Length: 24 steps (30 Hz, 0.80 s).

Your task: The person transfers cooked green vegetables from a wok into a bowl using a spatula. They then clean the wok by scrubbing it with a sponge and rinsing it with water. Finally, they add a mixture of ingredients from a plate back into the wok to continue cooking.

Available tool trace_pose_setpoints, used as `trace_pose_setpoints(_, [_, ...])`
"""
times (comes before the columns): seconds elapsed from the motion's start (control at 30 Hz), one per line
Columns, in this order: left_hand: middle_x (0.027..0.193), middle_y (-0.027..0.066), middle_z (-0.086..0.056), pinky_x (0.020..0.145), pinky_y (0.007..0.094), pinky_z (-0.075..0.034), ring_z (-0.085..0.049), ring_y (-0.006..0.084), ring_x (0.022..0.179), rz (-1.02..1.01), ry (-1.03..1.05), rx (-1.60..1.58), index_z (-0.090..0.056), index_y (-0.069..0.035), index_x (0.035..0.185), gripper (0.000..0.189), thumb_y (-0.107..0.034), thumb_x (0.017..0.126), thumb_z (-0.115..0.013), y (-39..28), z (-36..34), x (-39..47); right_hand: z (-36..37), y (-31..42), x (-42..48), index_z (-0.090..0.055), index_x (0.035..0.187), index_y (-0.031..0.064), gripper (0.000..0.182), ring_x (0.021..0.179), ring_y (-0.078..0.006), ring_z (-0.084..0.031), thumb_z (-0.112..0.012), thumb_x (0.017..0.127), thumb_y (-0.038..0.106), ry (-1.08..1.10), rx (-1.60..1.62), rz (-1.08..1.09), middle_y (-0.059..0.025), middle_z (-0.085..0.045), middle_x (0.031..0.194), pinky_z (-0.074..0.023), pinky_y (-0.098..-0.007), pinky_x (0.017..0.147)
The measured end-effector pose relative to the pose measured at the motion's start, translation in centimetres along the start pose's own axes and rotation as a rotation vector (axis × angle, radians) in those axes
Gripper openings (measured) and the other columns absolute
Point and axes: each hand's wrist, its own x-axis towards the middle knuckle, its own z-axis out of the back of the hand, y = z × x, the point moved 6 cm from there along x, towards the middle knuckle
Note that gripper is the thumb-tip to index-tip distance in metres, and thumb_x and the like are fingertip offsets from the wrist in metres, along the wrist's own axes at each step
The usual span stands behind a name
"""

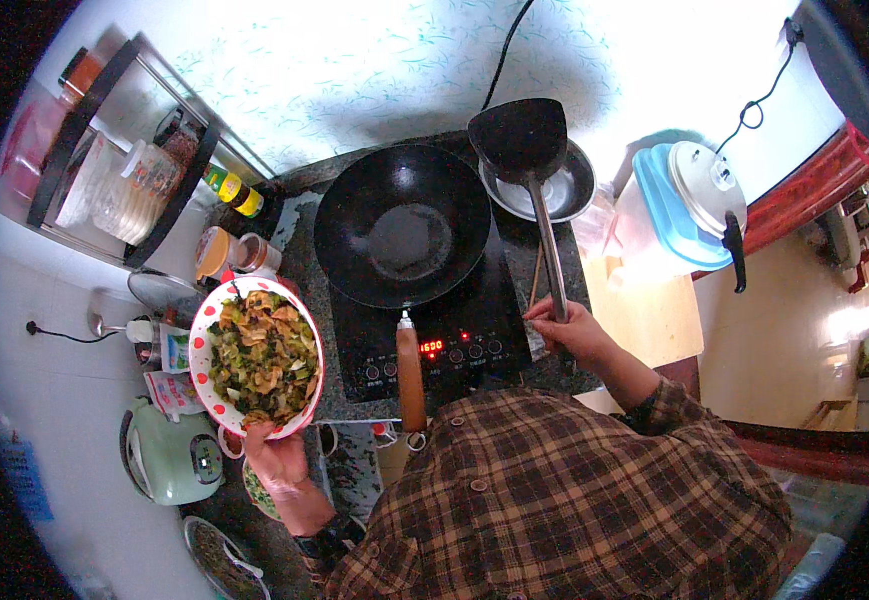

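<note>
My left hand (pixel 278 459) grips the near rim of a white bowl with red spots (pixel 200 352). Chopped greens and browned pieces of food (pixel 263 352) fill it. In my right hand (pixel 571 328) is the metal handle of a wok spatula (pixel 518 136), its broad dark blade raised at the far end. Between the hands a black wok (pixel 409 240) sits on an induction cooktop (pixel 472 375) whose red display is lit. No food shows in the wok, and its wooden handle (pixel 409 367) points towards me.
Behind the spatula stands a metal basin (pixel 584 184). A lidded container with a blue rim (pixel 648 217) is at the right. On the left are a spice rack (pixel 171 217), jars (pixel 258 253), a green rice cooker (pixel 171 457) and another bowl of food (pixel 258 491).
</note>
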Motion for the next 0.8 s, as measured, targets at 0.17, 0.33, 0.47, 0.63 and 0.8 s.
trace_pose_setpoints(0.17, [0.116,0.0132,-0.043,0.075,0.0448,-0.048,-0.047,0.0302,0.101,0.072,0.039,0.056,-0.030,-0.006,0.123,0.066,0.001,0.059,-0.046,-0.3,-0.4,-0.4,0.1,-0.2,0.2,-0.055,0.088,0.0052,0.011,0.048,-0.0060,-0.042,-0.056,0.078,0.010,-0.014,-0.025,0.004,0.0025,-0.045,0.057,-0.0348,-0.0195,0.044])
trace_pose_setpoints(0.33, [0.117,0.0132,-0.042,0.082,0.0438,-0.044,-0.046,0.0300,0.103,0.074,0.011,0.060,-0.029,-0.005,0.123,0.066,0.001,0.059,-0.045,-0.3,-0.7,-1.1,0.0,-0.2,0.3,-0.055,0.088,0.0053,0.012,0.048,-0.0059,-0.043,-0.056,0.078,0.010,-0.012,-0.058,-0.014,0.0024,-0.045,0.057,-0.0347,-0.0193,0.044])
trace_pose_setpoints(0.47, [0.117,0.0133,-0.042,0.086,0.0427,-0.041,-0.045,0.0298,0.105,0.085,-0.043,0.081,-0.029,-0.004,0.124,0.067,0.001,0.059,-0.043,0.2,-0.6,-1.0,0.6,-0.6,0.4,-0.056,0.089,0.0072,0.013,0.051,-0.0052,-0.044,-0.058,0.077,0.013,-0.018,-0.082,-0.020,0.0027,-0.048,0.061,-0.0361,-0.0197,0.046])
trace_pose_setpoints(0.63, [0.111,0.0157,-0.045,0.057,0.0439,-0.055,-0.052,0.0345,0.092,0.006,-0.047,0.021,-0.032,-0.004,0.121,0.065,0.000,0.057,-0.048,0.3,-0.4,-1.1,0.9,-1.1,0.7,-0.057,0.088,0.0086,0.014,0.052,-0.0051,-0.045,-0.060,0.076,0.015,0.026,-0.071,0.012,0.0033,-0.050,0.062,-0.0373,-0.0202,0.046])
trace_pose_setpoints(0.8, [0.111,0.0150,-0.046,0.059,0.0439,-0.055,-0.052,0.0329,0.093,0.019,-0.072,0.039,-0.034,-0.005,0.119,0.063,0.000,0.058,-0.048,0.0,-0.7,-1.9,0.8,-1.4,0.8,-0.058,0.088,0.0086,0.014,0.050,-0.0053,-0.044,-0.060,0.076,0.015,0.041,-0.092,0.030,0.0040,-0.049,0.059,-0.0372,-0.0205,0.046])
